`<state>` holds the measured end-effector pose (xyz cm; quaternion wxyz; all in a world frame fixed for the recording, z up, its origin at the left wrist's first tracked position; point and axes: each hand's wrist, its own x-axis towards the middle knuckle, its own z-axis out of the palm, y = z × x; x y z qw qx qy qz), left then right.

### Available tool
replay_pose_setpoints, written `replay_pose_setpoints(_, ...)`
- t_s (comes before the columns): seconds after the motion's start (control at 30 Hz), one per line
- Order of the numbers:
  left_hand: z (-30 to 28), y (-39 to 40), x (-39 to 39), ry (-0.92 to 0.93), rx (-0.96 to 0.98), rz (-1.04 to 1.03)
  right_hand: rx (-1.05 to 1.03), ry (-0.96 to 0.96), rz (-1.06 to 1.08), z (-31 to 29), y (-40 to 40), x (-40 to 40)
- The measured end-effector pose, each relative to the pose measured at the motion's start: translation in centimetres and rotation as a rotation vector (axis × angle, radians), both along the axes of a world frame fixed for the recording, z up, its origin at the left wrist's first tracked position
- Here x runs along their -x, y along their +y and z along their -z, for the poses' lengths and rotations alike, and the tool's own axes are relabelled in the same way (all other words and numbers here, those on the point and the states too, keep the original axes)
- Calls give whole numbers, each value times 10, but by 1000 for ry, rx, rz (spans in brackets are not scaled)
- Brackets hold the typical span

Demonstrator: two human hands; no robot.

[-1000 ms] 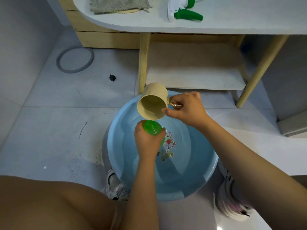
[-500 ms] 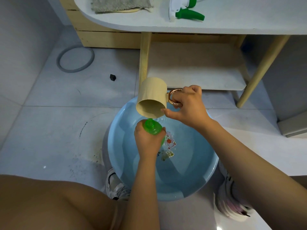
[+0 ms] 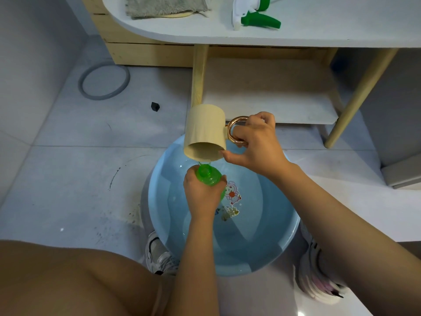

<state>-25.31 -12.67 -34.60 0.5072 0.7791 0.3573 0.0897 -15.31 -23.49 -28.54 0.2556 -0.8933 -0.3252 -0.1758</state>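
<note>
Right hand [image 3: 255, 144] gripped the beige mug [image 3: 206, 131] with a finger through its gold ring handle [image 3: 235, 131] and the thumb on the rim. Left hand [image 3: 201, 195] was wrapped round the green bottle [image 3: 208, 175], upright, neck up, over the blue basin [image 3: 268, 242] on the floor. Key relation: the mug's lower lip sat just above the bottle's mouth, slightly far of it. The mug's long axis was tilted steeply, opening down and near. The left hand was nearer the bottle. Versus a second earlier, the mug was tipped further and lifted a little; the bottle and basin were unmoved. A spray head [image 3: 255, 14] lay on the worktop [image 3: 319, 30].
</note>
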Motion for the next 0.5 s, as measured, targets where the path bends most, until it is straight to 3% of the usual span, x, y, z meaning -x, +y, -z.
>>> replay_pose_setpoints(0.5,-1,1,0,-13,24,-5,3,-101,-100,-3,0,-4)
